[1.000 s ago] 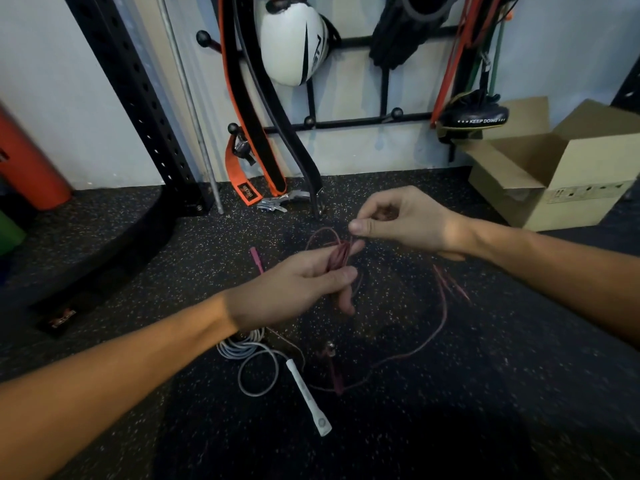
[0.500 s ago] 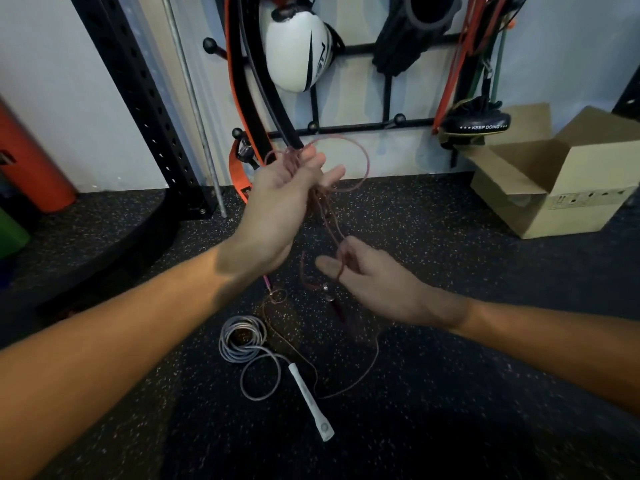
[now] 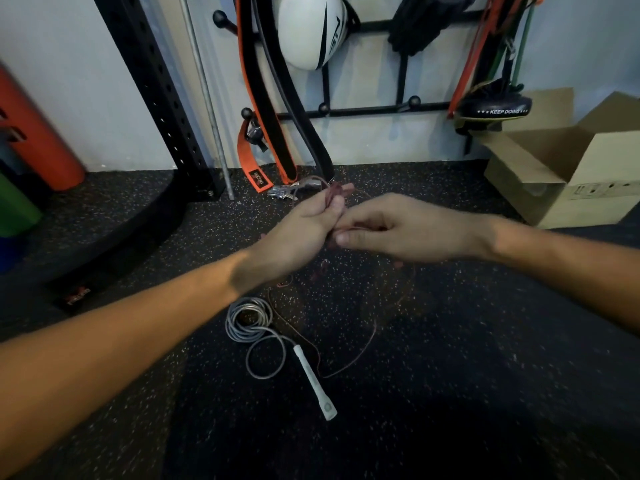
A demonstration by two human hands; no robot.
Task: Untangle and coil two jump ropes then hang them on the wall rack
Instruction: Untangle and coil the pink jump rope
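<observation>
— What is sitting out at your nine o'clock?

— An orange roller is leaning against the wall there. A black perforated upright is standing just to the three o'clock side of it.

— And your left hand?

— My left hand is reaching out near the middle of the view with its fingers curled. It is gripping a bunch of the red jump rope, and the loops are sticking out of my fist toward twelve o'clock.

— Where is the other rope lying?

— The grey jump rope is lying coiled on the speckled floor, at six o'clock from that hand. Its white handle is pointing toward five o'clock.

— Is the red one hanging loose anywhere?

— Part of it is trailing down from my hands. It is looping over the floor and passing just beside the white handle.

— What is your right hand doing?

— My right hand is touching the left one at its three o'clock side. Its thumb and forefinger are pinching a strand of the red rope.

— And the rack?

— The wall rack is hanging at twelve o'clock. It is carrying an orange-edged belt and a white helmet. An open cardboard box is sitting on the floor at two o'clock.
</observation>
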